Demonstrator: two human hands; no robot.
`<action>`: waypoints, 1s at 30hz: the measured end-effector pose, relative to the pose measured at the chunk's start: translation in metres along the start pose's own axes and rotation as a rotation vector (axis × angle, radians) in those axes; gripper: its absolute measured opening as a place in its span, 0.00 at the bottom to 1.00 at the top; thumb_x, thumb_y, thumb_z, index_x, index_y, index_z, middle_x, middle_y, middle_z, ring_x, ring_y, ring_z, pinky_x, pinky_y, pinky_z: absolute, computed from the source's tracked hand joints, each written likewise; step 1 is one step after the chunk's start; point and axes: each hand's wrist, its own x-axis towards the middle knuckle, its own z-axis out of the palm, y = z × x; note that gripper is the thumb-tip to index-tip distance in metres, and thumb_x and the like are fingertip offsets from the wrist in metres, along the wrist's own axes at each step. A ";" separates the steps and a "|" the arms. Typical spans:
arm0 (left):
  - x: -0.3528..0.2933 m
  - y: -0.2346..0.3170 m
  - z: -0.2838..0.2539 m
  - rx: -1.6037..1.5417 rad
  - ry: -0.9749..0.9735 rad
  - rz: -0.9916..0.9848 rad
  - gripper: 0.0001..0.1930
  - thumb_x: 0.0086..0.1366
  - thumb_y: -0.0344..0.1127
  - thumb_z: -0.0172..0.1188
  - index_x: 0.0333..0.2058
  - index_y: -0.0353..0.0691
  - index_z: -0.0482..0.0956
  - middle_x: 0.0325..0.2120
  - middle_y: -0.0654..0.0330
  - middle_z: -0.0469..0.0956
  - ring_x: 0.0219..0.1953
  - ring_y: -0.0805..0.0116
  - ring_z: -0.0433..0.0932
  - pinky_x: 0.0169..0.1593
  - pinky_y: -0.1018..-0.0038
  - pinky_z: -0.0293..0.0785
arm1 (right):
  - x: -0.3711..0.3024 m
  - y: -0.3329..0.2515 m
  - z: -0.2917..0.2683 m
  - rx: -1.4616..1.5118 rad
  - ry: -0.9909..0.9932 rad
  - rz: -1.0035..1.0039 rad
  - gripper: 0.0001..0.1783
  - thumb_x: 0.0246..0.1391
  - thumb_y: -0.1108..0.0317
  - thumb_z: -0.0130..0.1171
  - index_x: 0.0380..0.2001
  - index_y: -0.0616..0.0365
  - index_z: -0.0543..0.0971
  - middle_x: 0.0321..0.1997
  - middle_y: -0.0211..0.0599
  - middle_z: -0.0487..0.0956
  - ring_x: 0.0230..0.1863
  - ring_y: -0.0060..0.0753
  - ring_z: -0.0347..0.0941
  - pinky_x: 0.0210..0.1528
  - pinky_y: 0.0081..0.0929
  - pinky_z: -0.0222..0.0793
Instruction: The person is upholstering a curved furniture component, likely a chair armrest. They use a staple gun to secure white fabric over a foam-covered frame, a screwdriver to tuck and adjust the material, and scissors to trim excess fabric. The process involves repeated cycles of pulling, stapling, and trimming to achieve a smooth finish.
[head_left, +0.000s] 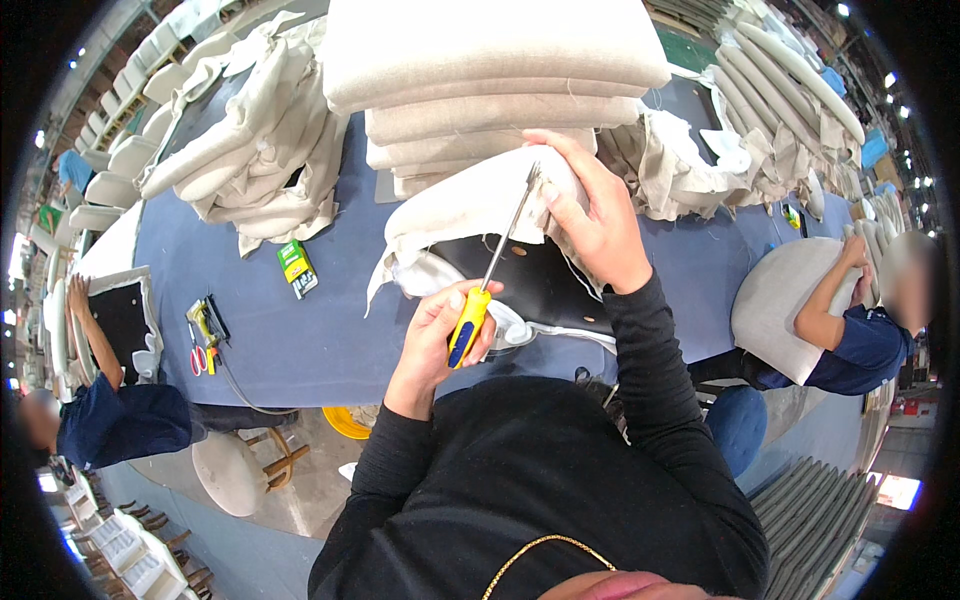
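Note:
My left hand (432, 345) is closed around the yellow and blue handle of a screwdriver (468, 328). Its long metal shaft slants up to the right, and the tip meets the fabric edge near my right fingers. My right hand (607, 225) grips the right end of a cream fabric-covered seat cushion (455, 200), thumb on the near side and fingers over the far side. The cushion is tilted so its black underside (545, 275) faces me, with loose fabric and a white strip hanging along it.
A tall stack of cushions (490, 90) stands just beyond. Heaped covers (270, 150) lie left on the blue table (340, 340), near a green and yellow box (296, 268), a staple gun (212, 322) and red scissors (197, 358). Co-workers handle cushions at both sides.

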 end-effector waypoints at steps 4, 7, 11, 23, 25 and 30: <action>0.001 -0.014 0.002 0.634 0.244 0.220 0.22 0.73 0.40 0.66 0.59 0.33 0.82 0.31 0.58 0.83 0.28 0.72 0.78 0.36 0.76 0.75 | -0.002 -0.002 -0.001 0.017 -0.004 0.014 0.29 0.59 0.60 0.61 0.63 0.57 0.78 0.59 0.51 0.83 0.60 0.55 0.81 0.63 0.38 0.74; 0.005 -0.013 0.005 0.997 0.381 0.347 0.20 0.67 0.31 0.70 0.57 0.35 0.85 0.35 0.56 0.85 0.35 0.70 0.82 0.44 0.75 0.76 | -0.003 0.001 -0.005 0.019 0.012 0.008 0.29 0.59 0.60 0.61 0.63 0.58 0.78 0.59 0.51 0.84 0.60 0.53 0.82 0.63 0.38 0.73; 0.004 -0.003 0.015 1.045 0.384 0.307 0.20 0.68 0.33 0.70 0.58 0.37 0.85 0.32 0.56 0.85 0.33 0.70 0.81 0.42 0.75 0.76 | -0.005 0.006 -0.009 0.045 0.016 0.015 0.30 0.60 0.60 0.61 0.64 0.59 0.78 0.59 0.51 0.84 0.60 0.51 0.82 0.63 0.37 0.73; 0.019 -0.018 -0.006 0.249 0.450 0.633 0.12 0.83 0.43 0.51 0.56 0.45 0.67 0.34 0.61 0.73 0.32 0.69 0.73 0.36 0.71 0.73 | -0.007 0.006 -0.012 0.032 0.007 0.017 0.29 0.61 0.62 0.60 0.64 0.59 0.78 0.58 0.52 0.84 0.60 0.48 0.82 0.64 0.36 0.72; 0.022 -0.012 -0.031 0.262 0.782 0.529 0.12 0.83 0.43 0.53 0.56 0.45 0.70 0.31 0.65 0.72 0.29 0.75 0.71 0.33 0.76 0.71 | -0.007 0.002 -0.015 0.047 0.008 0.036 0.28 0.60 0.63 0.60 0.64 0.58 0.78 0.58 0.52 0.84 0.60 0.48 0.82 0.64 0.36 0.72; -0.017 -0.084 -0.210 1.077 1.175 0.244 0.18 0.76 0.41 0.63 0.57 0.36 0.81 0.36 0.58 0.84 0.41 0.67 0.82 0.46 0.67 0.80 | -0.015 0.003 -0.028 0.059 0.020 0.031 0.32 0.57 0.60 0.59 0.63 0.64 0.78 0.59 0.53 0.84 0.62 0.47 0.81 0.67 0.36 0.70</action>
